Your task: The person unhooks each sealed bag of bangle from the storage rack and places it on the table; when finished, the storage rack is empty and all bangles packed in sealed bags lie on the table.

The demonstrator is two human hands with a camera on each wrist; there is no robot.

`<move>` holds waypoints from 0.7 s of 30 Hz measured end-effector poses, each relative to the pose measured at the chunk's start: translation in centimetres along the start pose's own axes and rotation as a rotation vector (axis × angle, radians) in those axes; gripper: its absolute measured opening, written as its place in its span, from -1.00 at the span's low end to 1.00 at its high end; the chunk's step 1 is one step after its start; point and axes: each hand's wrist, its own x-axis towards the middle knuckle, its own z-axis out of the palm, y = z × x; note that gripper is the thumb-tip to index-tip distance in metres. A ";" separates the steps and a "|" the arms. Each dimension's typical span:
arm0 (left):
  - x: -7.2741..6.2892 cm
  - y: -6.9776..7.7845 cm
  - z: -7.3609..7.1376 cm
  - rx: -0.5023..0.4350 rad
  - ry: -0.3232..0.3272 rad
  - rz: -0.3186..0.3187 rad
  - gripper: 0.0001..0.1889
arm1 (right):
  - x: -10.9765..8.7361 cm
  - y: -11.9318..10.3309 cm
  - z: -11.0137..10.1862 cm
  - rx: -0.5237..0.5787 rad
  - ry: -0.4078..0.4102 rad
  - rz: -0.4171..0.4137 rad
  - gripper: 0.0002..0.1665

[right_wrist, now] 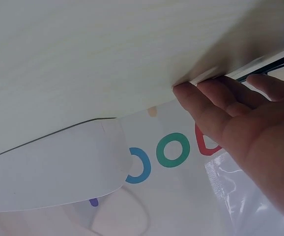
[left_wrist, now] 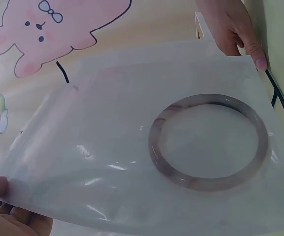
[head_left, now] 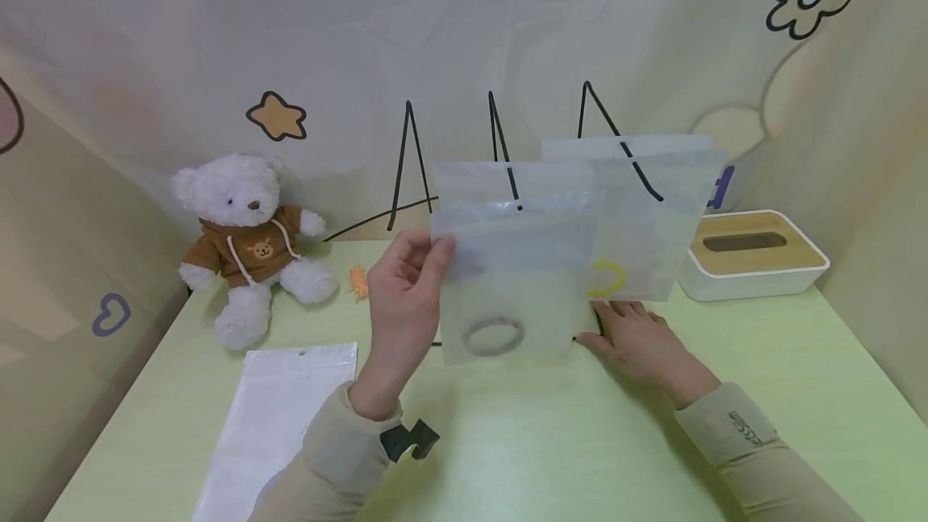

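My left hand (head_left: 406,288) pinches the left edge of a frosted plastic bag (head_left: 507,264) between thumb and fingers. Inside the bag lies a greyish bangle (left_wrist: 208,142), seen as a ring low in the bag. A black wire hook (head_left: 513,184) of a display stand reaches over the bag's top. Down on the table my right hand (head_left: 638,342) rests with extended fingers at the stand's base, its thumb tip by the black wire (left_wrist: 274,93). Behind and to the right hangs a second frosted bag (head_left: 652,224) with a yellow ring (head_left: 609,279) in it.
A white teddy bear (head_left: 242,240) in a brown hoodie sits at the back left, with a small orange item (head_left: 358,282) beside it. A flat white bag (head_left: 290,409) lies at front left. At the back right is a wooden-topped tissue box (head_left: 754,256).
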 end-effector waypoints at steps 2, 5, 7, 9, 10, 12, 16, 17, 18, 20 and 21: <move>-0.1 0.2 0.0 -0.001 0.000 -0.001 -0.82 | 0.0 0.0 0.0 0.004 -0.001 0.003 -0.21; -0.3 0.4 0.0 0.006 0.000 -0.002 -0.83 | 0.0 0.0 0.1 0.009 0.000 0.003 -0.22; -0.4 0.5 0.0 0.007 0.001 0.000 -0.83 | 0.0 0.0 0.1 0.011 0.003 0.000 -0.23; -0.4 0.7 0.0 0.006 0.005 0.001 -0.84 | 0.0 0.0 0.2 0.013 0.005 -0.004 -0.23; -0.5 0.8 0.0 0.004 0.006 0.002 -0.84 | 0.0 0.0 0.2 0.013 0.006 -0.005 -0.24; -0.6 0.9 -0.1 0.004 0.010 0.005 -0.85 | 0.0 0.0 0.2 0.016 0.008 -0.007 -0.24; -0.9 1.2 -0.4 -0.009 0.006 0.004 -0.85 | 0.0 0.1 0.1 0.018 0.008 -0.002 -0.24; -1.0 1.3 -0.5 -0.013 0.004 0.003 -0.85 | 0.0 0.1 0.1 0.019 0.007 0.000 -0.24; -1.1 1.3 -0.6 -0.018 0.001 0.000 -0.85 | 0.0 0.1 0.1 0.020 0.004 0.004 -0.24; -1.4 1.4 -0.9 -0.025 -0.003 -0.008 -0.85 | 0.0 0.1 0.1 0.021 -0.002 0.010 -0.23; -1.5 1.4 -1.1 -0.021 -0.003 -0.014 -0.85 | 0.1 0.1 0.1 0.021 -0.005 0.013 -0.23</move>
